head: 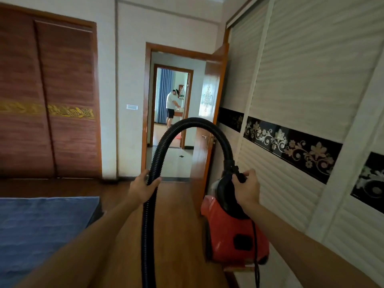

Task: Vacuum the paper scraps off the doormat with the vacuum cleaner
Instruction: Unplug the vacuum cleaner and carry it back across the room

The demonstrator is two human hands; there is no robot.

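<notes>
I carry a red vacuum cleaner (232, 235) off the floor at the right. My right hand (246, 189) grips its black handle on top. A black ribbed hose (187, 124) arches up from the body and comes down at the centre. My left hand (145, 187) grips that hose where it hangs straight down; its lower end runs out of frame at the bottom. A black cord (256, 256) dangles from the body. No doormat or paper scraps are in view.
A blue-covered bed (37, 231) fills the lower left. A white louvred wardrobe (301, 96) lines the right, close to the vacuum. Brown sliding doors (47, 96) stand at the back left. Ahead is an open doorway (169, 121); a person (171, 104) stands far beyond it.
</notes>
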